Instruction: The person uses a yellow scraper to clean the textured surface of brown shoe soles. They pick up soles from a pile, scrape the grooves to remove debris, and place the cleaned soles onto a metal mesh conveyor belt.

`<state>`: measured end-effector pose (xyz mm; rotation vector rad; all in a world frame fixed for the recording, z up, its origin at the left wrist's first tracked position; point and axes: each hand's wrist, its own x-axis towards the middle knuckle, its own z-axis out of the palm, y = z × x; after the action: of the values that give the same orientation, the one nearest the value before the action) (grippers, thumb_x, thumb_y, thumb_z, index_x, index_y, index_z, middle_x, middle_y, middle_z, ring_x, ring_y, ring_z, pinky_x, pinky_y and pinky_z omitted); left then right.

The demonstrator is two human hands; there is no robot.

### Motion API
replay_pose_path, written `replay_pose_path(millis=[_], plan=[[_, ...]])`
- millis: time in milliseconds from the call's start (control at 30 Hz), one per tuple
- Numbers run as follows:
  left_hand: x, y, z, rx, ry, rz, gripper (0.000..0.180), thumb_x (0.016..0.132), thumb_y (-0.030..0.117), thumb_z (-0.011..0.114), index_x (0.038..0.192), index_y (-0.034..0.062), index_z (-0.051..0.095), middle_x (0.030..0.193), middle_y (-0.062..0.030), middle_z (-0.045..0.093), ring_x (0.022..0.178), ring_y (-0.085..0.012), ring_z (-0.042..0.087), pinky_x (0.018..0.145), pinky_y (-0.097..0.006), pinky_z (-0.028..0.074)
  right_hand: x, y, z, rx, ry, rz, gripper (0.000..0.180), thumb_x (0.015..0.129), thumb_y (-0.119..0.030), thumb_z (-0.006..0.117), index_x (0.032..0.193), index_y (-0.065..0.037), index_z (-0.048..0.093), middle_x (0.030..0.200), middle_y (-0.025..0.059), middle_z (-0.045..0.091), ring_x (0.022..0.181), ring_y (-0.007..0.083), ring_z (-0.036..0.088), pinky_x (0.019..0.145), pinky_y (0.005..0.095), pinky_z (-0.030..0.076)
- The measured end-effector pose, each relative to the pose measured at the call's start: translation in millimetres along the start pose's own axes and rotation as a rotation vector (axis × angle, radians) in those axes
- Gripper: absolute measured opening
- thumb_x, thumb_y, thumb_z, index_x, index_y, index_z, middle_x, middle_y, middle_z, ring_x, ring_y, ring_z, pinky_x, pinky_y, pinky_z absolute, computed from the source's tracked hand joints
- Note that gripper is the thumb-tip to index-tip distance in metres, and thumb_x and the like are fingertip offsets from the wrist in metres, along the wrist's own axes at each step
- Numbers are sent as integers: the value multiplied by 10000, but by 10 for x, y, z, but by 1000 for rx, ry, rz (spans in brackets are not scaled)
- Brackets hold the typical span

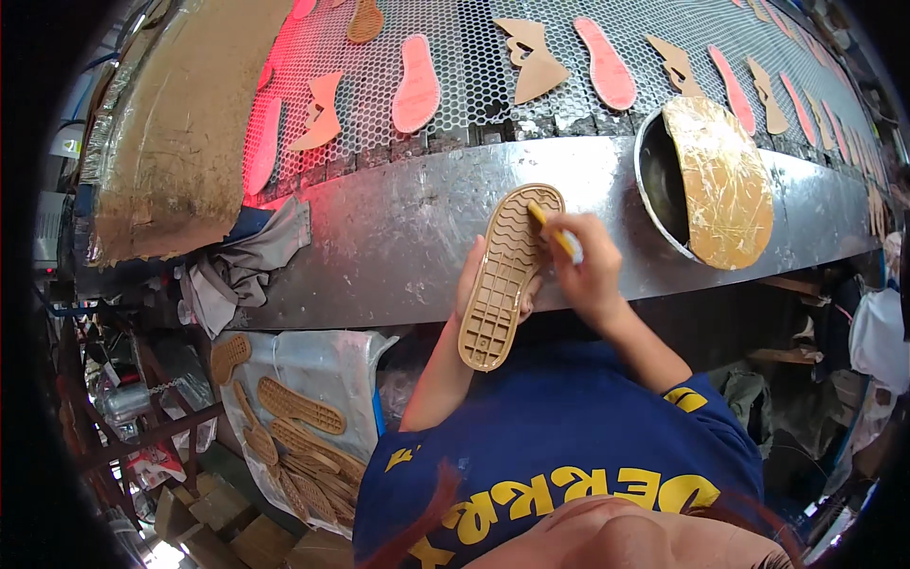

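scuffed sheet metal forms the tabletop (398,237) in a cluttered workshop, and over its near edge a tan rubber shoe sole (502,275) is held tread-up, toe toward the belt. left hand (474,284) has its grip closed on the sole from beneath; right hand (588,270) pinches a yellow brush (555,230) whose tip touches the sole's toe end. behind, a mesh conveyor (474,57) carries pink insoles (417,85) and tan cutouts (531,62). lower left, more tan soles (299,408) lie piled on plastic sheeting.
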<state>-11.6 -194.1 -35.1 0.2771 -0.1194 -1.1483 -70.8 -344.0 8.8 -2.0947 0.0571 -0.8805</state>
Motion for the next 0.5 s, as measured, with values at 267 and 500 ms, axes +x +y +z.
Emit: replay_pose_path(millis=[267, 500], plan=[[20, 7, 80, -117, 89, -21, 710, 934, 614, 265, 1331, 41, 403, 1145, -164, 565, 545, -244, 529, 422, -335, 488, -15, 179, -66, 166, 0, 229, 207, 774, 102, 587, 942, -10, 633, 833, 122, 641, 775, 247, 637, 739, 331, 504], [-22, 23, 31, -130, 274, -14, 699, 937, 609, 269, 1295, 35, 446, 1111, -190, 592, 609, -242, 591, 434, -326, 503, -48, -255, -7, 245, -143, 152, 233, 757, 93, 598, 941, -41, 650, 813, 119, 627, 756, 243, 626, 690, 317, 500]])
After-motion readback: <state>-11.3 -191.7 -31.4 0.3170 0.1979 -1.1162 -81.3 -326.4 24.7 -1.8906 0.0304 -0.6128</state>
